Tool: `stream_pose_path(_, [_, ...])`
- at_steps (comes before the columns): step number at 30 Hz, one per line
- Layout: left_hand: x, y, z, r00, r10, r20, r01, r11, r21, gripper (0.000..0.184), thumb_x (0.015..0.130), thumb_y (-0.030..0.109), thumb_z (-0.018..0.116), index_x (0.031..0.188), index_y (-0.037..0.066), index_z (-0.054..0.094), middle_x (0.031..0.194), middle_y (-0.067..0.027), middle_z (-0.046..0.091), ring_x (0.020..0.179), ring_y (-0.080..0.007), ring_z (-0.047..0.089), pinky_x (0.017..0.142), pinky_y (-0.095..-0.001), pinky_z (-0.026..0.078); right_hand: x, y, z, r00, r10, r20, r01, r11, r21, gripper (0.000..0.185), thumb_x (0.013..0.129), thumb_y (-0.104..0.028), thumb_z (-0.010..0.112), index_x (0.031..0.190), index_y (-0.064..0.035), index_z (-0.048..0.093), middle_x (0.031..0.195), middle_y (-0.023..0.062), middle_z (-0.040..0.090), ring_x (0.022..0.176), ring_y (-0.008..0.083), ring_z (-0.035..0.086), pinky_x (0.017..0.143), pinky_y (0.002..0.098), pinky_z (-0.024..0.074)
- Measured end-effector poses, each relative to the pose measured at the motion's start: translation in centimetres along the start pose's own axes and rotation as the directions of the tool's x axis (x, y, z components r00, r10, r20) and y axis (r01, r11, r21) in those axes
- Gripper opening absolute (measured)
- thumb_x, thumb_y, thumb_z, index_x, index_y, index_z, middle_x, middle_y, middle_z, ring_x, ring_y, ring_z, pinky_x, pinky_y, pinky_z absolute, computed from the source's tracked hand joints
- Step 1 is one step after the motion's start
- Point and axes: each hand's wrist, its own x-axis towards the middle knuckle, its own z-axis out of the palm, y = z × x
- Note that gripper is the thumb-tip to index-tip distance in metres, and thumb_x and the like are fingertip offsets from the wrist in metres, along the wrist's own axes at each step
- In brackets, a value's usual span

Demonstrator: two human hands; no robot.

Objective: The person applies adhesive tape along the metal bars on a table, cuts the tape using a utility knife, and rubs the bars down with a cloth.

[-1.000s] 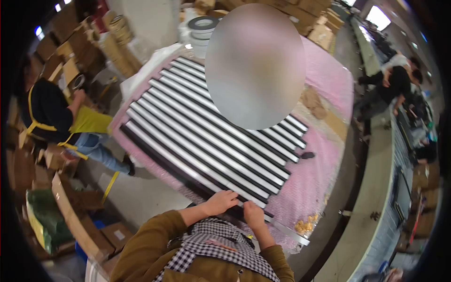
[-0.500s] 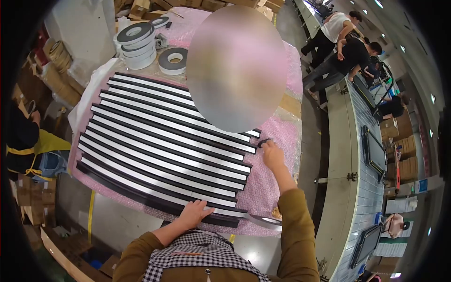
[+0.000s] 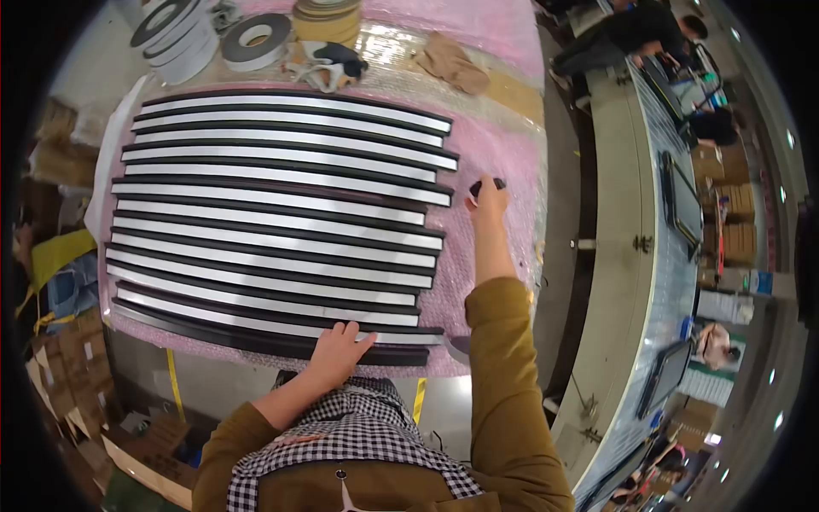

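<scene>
Black strips with white bands [image 3: 273, 218] lie side by side across the pink bubble wrap [image 3: 478, 154]. My left hand [image 3: 339, 354] rests flat on the front strips near their right end, fingers stretched out. Beyond the strips' right ends, my right hand [image 3: 489, 203] is closed around a small black object [image 3: 490, 184], whose kind I cannot make out. A grey tape roll [image 3: 459, 346] lies at the front right corner, mostly hidden by my right sleeve.
Stacked tape rolls [image 3: 175, 38], a single roll [image 3: 256, 41], yellowish rolls [image 3: 327, 21], a crumpled cloth [image 3: 324, 66] and a brown glove-like item [image 3: 452, 61] sit at the back. A long conveyor [image 3: 614, 256] runs along the right. Other people stand at both sides.
The view has tilted and shifted. My right hand, with the black object, has moved slightly away from the strip ends. My sleeve now covers most of the front tape roll; my left hand stays on the strips.
</scene>
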Motion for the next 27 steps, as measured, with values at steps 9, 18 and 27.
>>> stream_pose_path(9, [6.2, 5.1, 4.2, 0.997, -0.038, 0.071, 0.061, 0.928, -0.368, 0.021, 0.082, 0.028, 0.06, 0.075, 0.008, 0.066, 0.071, -0.0127, 0.064, 0.07, -0.0328, 0.063, 0.061, -0.0451, 0.05, -27.8, 5.2, -14.5, 0.753, -0.505, 0.422, 0.646, 0.687, -0.331, 0.038, 0.084, -0.015, 0.066, 0.116, -0.0026, 0.049, 0.097, 0.0244, 0.059, 0.081, 0.0424, 0.061, 0.069, 0.0437, 0.05])
stream_pose_path(18, [10.1, 7.9, 6.2, 0.965, -0.216, 0.151, 0.244, 0.948, -0.203, 0.03, 0.082, 0.035, 0.062, 0.073, 0.008, 0.069, 0.07, -0.0149, 0.065, 0.068, -0.0342, 0.065, 0.06, -0.0455, 0.052, -27.4, 16.7, -21.8, 0.85, -0.422, 0.316, 0.506, 0.483, -0.715, 0.033, 0.087, -0.021, 0.061, 0.109, 0.0011, 0.051, 0.083, 0.0273, 0.062, 0.068, 0.0451, 0.061, 0.06, 0.0513, 0.05])
stream_pose_path(27, [10.7, 8.3, 6.8, 0.958, -0.258, 0.124, 0.274, 0.954, -0.126, 0.035, 0.082, 0.04, 0.062, 0.069, 0.008, 0.07, 0.066, -0.0143, 0.065, 0.066, -0.0325, 0.065, 0.059, -0.0438, 0.052, -25.5, 16.4, -20.9, 0.881, -0.337, 0.332, 0.442, 0.337, -0.831, 0.033, 0.09, -0.029, 0.056, 0.103, -0.0011, 0.047, 0.073, 0.025, 0.064, 0.06, 0.0425, 0.062, 0.052, 0.051, 0.0504])
